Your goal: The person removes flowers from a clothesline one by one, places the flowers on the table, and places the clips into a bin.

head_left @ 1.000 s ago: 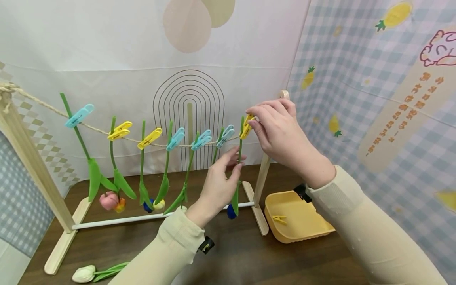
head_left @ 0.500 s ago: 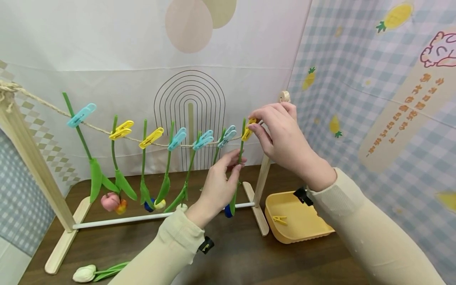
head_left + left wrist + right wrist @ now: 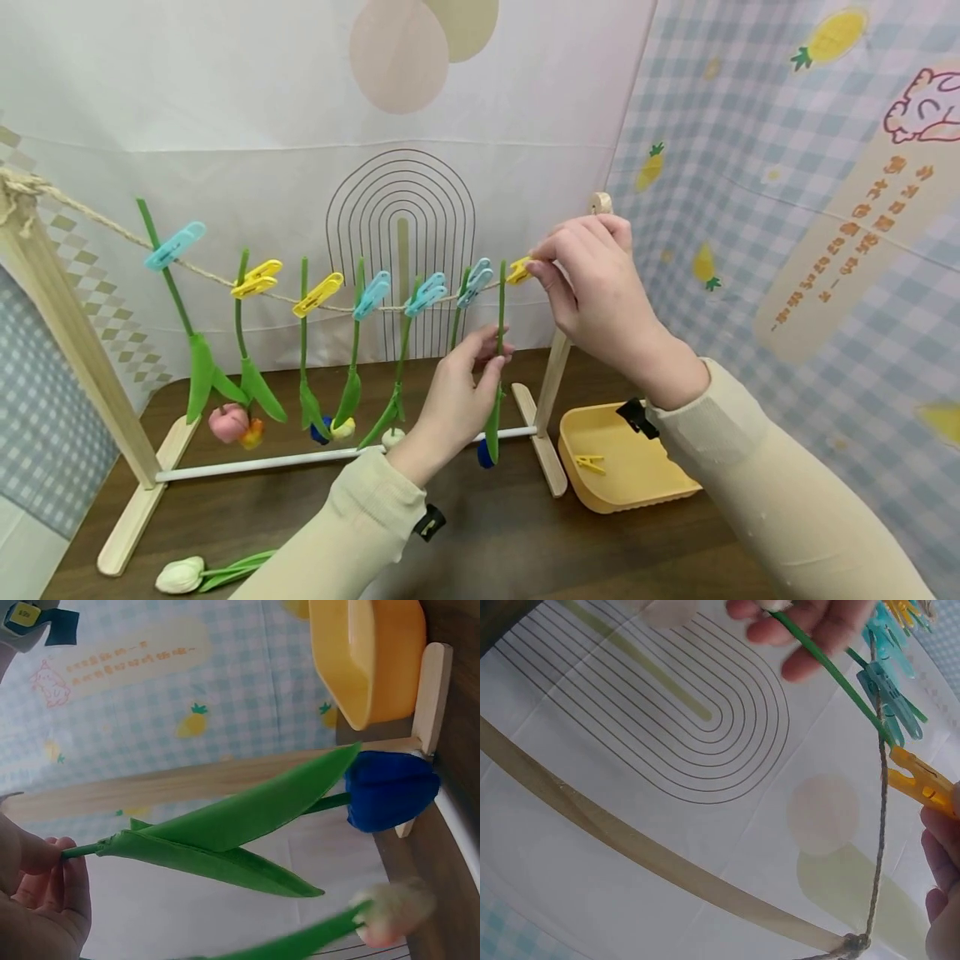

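My left hand (image 3: 461, 396) pinches the green stem (image 3: 82, 849) of an artificial tulip whose blue bloom (image 3: 391, 791) hangs downward. My right hand (image 3: 592, 292) pinches a yellow clothespin (image 3: 924, 780) by its handle end. The clothespin's tips are spread at the rope (image 3: 882, 817), close to the stem's upper end. To the left, a row of tulips hangs bloom-down from the rope, held by blue clothespins (image 3: 426, 294) and yellow clothespins (image 3: 318, 294). A pale tulip bloom (image 3: 394, 911) shows beside the blue one in the left wrist view.
Wooden posts (image 3: 75, 333) and a white bar (image 3: 262, 465) frame the rope. A yellow tray (image 3: 637, 492) at right holds a yellow clothespin (image 3: 590, 463). A white tulip (image 3: 180, 575) lies on the table at front left.
The yellow clothespin has shifted slightly right and now shows apart from the stem's top in the head view. The stem has dropped and moved slightly left with my left hand.
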The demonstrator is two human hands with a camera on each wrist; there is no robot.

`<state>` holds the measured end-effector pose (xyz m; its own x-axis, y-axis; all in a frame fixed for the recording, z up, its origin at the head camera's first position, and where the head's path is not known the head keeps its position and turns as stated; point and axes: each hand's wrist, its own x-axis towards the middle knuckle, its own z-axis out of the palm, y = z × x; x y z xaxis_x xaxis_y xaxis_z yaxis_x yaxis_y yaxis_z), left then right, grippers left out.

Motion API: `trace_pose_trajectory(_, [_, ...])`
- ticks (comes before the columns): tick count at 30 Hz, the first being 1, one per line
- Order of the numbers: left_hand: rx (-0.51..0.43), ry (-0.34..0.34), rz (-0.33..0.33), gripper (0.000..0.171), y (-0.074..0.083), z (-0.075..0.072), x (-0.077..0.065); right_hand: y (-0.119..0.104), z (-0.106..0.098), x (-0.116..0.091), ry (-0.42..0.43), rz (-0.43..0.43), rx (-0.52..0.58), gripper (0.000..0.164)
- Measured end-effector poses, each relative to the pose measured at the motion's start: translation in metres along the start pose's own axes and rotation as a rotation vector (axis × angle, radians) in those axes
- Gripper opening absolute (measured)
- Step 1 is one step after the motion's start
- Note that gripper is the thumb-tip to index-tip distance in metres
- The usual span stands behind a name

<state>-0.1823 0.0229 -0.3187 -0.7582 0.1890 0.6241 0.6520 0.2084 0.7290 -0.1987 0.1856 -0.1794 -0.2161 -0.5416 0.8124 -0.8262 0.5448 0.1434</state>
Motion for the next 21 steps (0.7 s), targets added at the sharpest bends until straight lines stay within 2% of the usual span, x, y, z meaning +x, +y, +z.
trace_pose_trajectory(7, [0.017, -0.027, -0.047, 0.035, -0.004, -0.004, -0.010, 0.000, -0.002, -0.003, -0.002, 0.029, 0.014, 0.010])
trace_pose_trajectory(13, [0.058, -0.054, -0.051, 0.032, -0.008, -0.011, -0.019, 0.004, -0.002, -0.010, -0.051, 0.021, 0.000, 0.013])
trace_pose_trajectory(17, [0.124, -0.076, -0.038, 0.031, -0.010, -0.020, -0.028, 0.005, 0.001, -0.016, -0.061, 0.007, 0.018, 0.014])
trace_pose_trajectory(21, [0.198, -0.104, 0.002, 0.032, -0.009, -0.032, -0.037, 0.004, 0.007, -0.025, -0.073, -0.023, 0.040, 0.017])
